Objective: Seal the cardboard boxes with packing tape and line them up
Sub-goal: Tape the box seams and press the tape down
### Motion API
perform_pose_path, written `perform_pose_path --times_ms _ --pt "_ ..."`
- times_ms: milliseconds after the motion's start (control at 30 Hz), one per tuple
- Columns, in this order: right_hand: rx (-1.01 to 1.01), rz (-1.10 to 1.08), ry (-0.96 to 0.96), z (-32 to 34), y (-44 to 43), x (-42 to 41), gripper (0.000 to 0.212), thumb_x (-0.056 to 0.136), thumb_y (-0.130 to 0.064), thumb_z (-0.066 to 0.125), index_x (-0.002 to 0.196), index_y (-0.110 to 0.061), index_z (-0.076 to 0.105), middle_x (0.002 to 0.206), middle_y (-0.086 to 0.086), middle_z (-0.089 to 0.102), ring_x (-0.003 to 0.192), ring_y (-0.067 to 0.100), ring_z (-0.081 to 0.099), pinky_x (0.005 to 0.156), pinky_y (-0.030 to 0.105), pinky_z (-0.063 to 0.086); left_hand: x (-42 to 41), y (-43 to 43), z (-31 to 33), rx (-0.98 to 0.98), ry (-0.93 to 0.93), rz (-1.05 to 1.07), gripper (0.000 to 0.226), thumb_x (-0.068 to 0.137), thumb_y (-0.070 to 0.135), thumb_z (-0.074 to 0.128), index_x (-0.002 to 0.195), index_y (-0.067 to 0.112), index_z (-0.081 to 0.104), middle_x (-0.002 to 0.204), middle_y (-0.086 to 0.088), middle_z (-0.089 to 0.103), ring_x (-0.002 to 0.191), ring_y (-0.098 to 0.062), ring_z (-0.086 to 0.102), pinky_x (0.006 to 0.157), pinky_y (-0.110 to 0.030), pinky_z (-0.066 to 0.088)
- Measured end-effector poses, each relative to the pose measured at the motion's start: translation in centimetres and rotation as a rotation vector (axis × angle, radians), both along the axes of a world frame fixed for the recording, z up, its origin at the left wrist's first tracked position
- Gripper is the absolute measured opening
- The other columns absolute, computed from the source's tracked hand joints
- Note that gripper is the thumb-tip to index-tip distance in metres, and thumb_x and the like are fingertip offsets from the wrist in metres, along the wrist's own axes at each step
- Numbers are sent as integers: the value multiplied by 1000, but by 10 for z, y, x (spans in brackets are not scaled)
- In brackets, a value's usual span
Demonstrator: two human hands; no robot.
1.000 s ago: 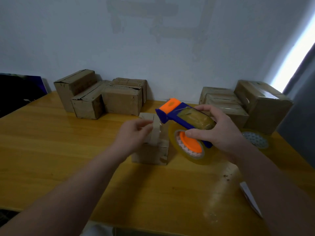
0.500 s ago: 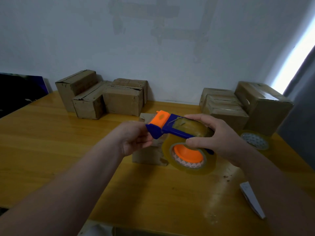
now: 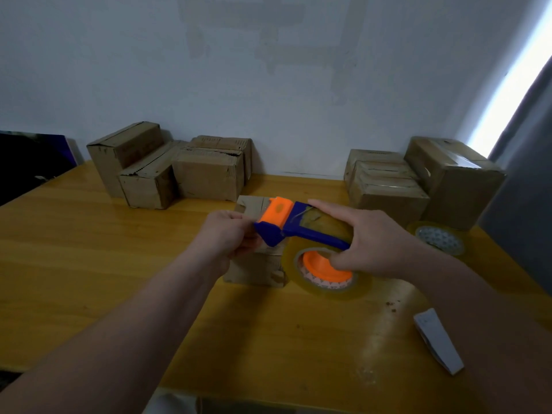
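Eight cardboard boxes [image 3: 206,177], one tape dispenser [image 3: 298,231], one spare tape roll [image 3: 439,239], one grey wedge [image 3: 437,342]

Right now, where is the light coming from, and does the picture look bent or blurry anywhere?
Head view: daylight enters from a bright strip at the upper right; it leaves a pale sheen on the table near its front right; the wide lens bows the table's edges and stretches the forearms; the tape dispenser and cardboard boxes look slightly soft.
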State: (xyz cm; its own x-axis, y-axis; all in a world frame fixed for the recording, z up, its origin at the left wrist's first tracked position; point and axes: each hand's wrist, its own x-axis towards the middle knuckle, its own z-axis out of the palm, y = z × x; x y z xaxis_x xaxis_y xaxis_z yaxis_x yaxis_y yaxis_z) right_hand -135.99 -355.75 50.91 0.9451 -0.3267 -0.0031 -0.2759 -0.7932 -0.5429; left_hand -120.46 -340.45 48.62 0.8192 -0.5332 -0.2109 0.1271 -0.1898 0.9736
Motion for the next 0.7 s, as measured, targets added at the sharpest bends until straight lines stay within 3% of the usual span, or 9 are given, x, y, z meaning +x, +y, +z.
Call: perform_pose_path --times_ms 167,333,700 --pt "-76 -11 111 12 -17 -7 91 75 -19 74 135 -63 21 89 3 65 63 13 57 54 21 46 19 20 -6 -60 -32 148 8 90 12 60 88 5 63 74 -8 66 66 -15 59 62 -26 50" --pt "-182 -19 201 7 -29 -9 91 74 -25 74 131 -69 18 96 0 64 77 21 66 63 36 57 29 35 -32 -42 -40 295 12 89 12 64 79 5 63 76 -12 65 67 -18 58 65 -30 51" --pt "-240 22 253 -10 -27 2 90 75 -22 70 133 -68 19 95 -3 61 75 19 66 61 34 57 21 37 -62 -26 -73 426 22 87 20 69 69 8 64 71 -9 66 64 -17 57 62 -29 49"
